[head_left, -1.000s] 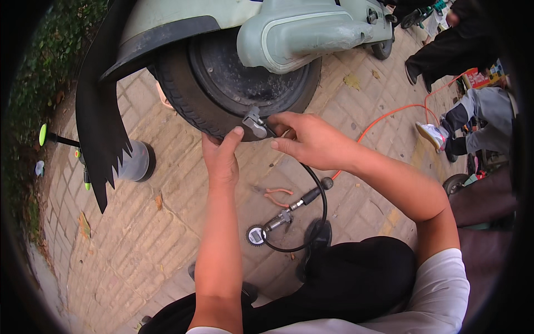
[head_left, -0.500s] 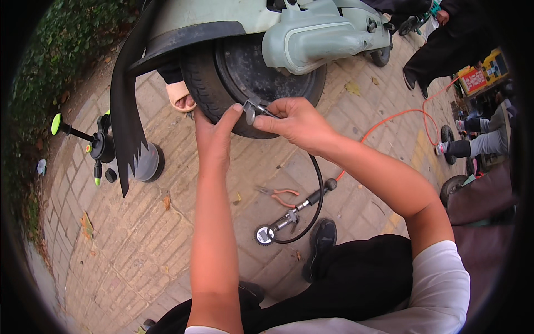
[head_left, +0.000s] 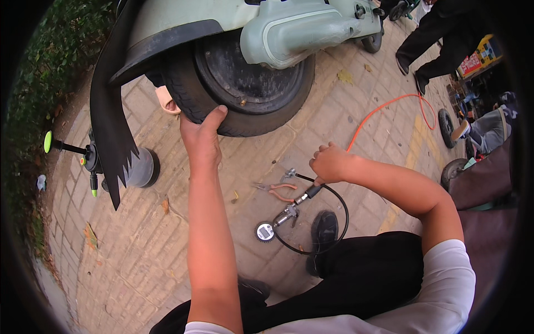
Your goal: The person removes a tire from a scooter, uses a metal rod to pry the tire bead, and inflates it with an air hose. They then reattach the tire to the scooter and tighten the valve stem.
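The right hand (head_left: 332, 162) has dropped away from the tyre (head_left: 233, 106) since half a second ago and now hangs over the paving, fist closed around the black hose (head_left: 334, 195), whose metal end (head_left: 289, 174) pokes out just left of the knuckles. The left hand (head_left: 203, 136) stays on the tyre's lower edge, fingers and thumb spread against the tread. The gauge (head_left: 265, 231) and pliers (head_left: 275, 190) lie on the bricks below.
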Action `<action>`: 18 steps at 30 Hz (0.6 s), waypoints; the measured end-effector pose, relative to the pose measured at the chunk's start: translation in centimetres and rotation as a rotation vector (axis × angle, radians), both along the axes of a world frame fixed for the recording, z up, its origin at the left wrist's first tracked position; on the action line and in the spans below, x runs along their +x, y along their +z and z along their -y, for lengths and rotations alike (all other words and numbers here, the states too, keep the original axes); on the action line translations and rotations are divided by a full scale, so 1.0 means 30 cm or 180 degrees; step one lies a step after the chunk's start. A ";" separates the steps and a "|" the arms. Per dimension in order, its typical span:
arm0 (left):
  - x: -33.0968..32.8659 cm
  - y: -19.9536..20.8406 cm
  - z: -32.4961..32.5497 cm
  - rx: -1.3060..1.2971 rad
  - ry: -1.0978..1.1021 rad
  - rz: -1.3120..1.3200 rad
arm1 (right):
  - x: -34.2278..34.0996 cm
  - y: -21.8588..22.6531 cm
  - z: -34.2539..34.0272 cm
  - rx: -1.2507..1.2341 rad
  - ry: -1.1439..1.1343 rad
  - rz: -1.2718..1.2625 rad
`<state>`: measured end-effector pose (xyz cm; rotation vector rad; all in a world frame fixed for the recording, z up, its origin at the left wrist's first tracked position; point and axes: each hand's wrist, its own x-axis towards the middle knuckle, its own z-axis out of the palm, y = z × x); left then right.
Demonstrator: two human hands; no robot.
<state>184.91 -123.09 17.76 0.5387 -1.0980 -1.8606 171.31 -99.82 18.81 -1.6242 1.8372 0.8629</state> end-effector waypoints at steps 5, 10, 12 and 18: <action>-0.013 -0.038 0.019 0.0104 -0.0038 -0.0172 | 0.045 -0.072 -0.056 -0.0800 -0.0060 0.0846; -0.007 -0.047 0.033 0.0015 -0.0045 -0.0212 | 0.388 -0.347 0.135 -0.1211 -0.1037 0.1705; -0.004 -0.047 0.036 -0.0030 -0.0122 -0.0252 | 0.414 -0.462 0.155 -0.2021 -0.1920 0.1240; 0.002 -0.034 0.032 -0.0009 -0.0125 -0.0114 | 0.363 -0.620 -0.065 -0.1751 -0.2725 0.0137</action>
